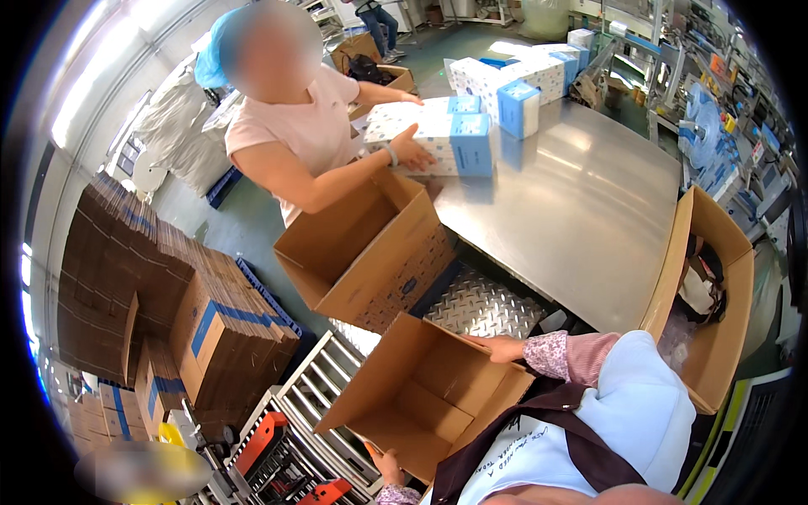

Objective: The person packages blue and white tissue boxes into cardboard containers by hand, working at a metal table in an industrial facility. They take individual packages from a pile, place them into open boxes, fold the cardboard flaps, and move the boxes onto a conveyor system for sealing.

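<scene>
An open, empty-looking cardboard box (433, 404) is tilted in front of me, between my two hands. My right hand (502, 348) grips its upper rim, fingers over the edge nearest the metal table. Low on the opposite side, my left hand (386, 465) clasps the box wall; part of its fingers is hidden behind the cardboard. Just beyond stands a second open carton (379, 252), close to a co-worker in a blue cap. That person's two hands press around a row of white and blue packs (433, 135) on the table.
More white and blue packs (518, 109) stand on the shiny metal table (581, 210). A roller conveyor (320, 383) runs at left beside stacked flattened cartons (227, 337). A checkered metal plate (488, 310) lies below the table. At right is a carton (732, 337) holding bags.
</scene>
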Action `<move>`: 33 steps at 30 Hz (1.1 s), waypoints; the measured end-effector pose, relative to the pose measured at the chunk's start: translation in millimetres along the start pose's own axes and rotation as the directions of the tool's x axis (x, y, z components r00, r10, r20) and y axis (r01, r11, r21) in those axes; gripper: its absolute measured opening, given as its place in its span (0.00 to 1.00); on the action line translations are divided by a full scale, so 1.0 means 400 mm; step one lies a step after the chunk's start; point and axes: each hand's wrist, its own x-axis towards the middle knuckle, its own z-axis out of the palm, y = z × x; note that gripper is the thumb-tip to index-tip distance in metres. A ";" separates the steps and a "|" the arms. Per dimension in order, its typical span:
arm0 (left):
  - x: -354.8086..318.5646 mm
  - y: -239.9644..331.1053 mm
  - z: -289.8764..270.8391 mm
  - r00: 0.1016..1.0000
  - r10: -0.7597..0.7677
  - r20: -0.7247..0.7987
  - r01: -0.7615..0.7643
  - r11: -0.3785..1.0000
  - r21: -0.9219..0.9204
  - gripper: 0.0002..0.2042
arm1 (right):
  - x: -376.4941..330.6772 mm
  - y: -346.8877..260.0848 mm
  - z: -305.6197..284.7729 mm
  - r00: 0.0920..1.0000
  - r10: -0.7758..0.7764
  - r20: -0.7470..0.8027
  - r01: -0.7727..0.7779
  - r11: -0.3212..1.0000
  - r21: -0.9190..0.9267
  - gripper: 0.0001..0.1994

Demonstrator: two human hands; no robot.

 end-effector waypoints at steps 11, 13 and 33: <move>0.120 0.016 0.405 0.919 0.224 0.325 -0.323 0.901 0.290 0.30 | -0.029 0.039 -0.762 0.541 -0.296 -0.788 0.049 0.946 -0.322 0.17; 0.122 0.086 0.397 0.896 0.199 0.396 -0.381 0.803 0.458 0.28 | 0.013 0.066 -1.055 0.270 -0.286 -0.919 -0.155 0.930 -0.335 0.24; -0.017 0.928 1.611 0.050 -0.066 0.997 -0.970 -0.243 0.033 0.49 | 0.071 0.305 -1.570 0.617 -0.303 -0.727 -0.525 0.529 -0.666 0.42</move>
